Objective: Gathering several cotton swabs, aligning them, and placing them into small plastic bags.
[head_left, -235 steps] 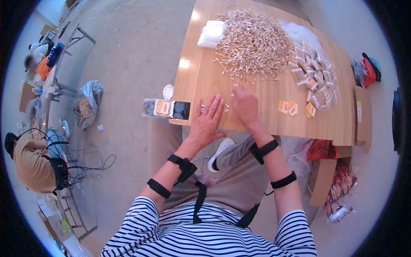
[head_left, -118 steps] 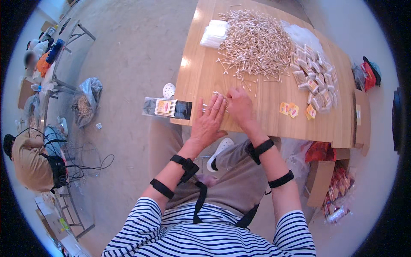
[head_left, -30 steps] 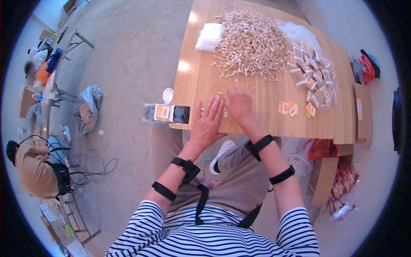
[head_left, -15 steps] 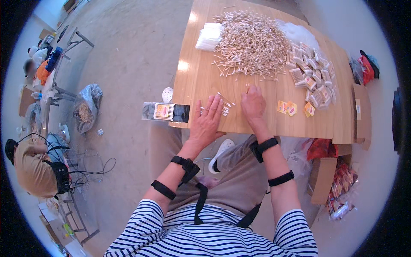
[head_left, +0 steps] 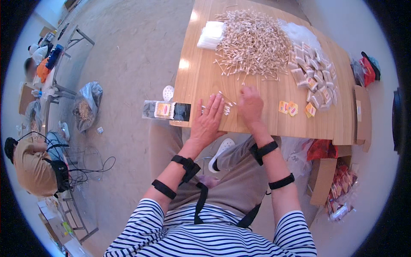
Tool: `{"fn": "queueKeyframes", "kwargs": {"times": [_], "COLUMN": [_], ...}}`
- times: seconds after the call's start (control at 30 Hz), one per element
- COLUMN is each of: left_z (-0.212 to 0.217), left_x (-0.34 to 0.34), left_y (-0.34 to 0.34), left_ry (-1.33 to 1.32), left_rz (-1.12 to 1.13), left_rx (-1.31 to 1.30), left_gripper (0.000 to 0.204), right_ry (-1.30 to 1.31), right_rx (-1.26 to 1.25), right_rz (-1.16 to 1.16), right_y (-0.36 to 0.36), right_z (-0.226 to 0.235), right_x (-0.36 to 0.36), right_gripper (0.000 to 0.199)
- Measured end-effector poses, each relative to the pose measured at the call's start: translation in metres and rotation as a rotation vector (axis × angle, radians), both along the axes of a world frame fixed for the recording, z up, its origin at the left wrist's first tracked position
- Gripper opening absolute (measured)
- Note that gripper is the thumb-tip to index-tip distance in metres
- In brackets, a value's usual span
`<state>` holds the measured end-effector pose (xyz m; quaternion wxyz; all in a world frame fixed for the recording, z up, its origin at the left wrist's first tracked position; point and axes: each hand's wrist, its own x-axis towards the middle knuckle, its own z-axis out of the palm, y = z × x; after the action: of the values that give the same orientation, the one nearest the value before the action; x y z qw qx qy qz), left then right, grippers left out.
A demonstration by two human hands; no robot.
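Observation:
My left hand (head_left: pixel 207 121) lies flat on the table near its front edge, fingers stretched out over a small row of cotton swabs (head_left: pixel 226 110) whose white tips stick out to either side. A loose swab (head_left: pixel 227 98) lies slantwise between my hands. Just to the right, my right hand (head_left: pixel 251 107) is curled, its fingertips closed together; whatever they may pinch is too small or hidden to make out. Left of my left hand, a filled swab pack (head_left: pixel 163 110) with an orange and white card rests on a black holder (head_left: pixel 182 112) at the table's edge.
A large heap of loose swabs (head_left: pixel 254 42) covers the back of the wooden table (head_left: pixel 192 77). Clear plastic bags (head_left: pixel 211 35) lie left of it, packed swab bundles (head_left: pixel 314 79) to the right. Printed cards (head_left: pixel 292 108) lie nearer. An open cardboard box (head_left: pixel 323 180) stands below right.
My right hand has shifted very slightly left, towards the loose swab. My left hand keeps its flat position on the swabs.

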<state>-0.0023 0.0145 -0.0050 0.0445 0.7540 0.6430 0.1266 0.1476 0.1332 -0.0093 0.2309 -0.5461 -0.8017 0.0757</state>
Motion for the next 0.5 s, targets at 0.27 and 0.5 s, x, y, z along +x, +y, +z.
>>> {"fn": "queueKeyframes", "kwargs": {"times": [0.27,0.5], "left_z": [0.000,0.001], "left_x": [-0.001,0.000], "left_y": [0.000,0.000], "left_ry": [0.012,0.006], "left_rz": [-0.013,0.012], "left_rx": [0.010,0.014], "left_gripper": [0.124,0.124], "right_ry": [0.149,-0.023], "right_rx": [-0.114,-0.058], "right_rz": [0.241,-0.073], "right_y": [-0.027,-0.002], "right_z": [0.007,0.004], "right_x": [-0.020,0.007], "right_gripper": [0.007,0.009]}}
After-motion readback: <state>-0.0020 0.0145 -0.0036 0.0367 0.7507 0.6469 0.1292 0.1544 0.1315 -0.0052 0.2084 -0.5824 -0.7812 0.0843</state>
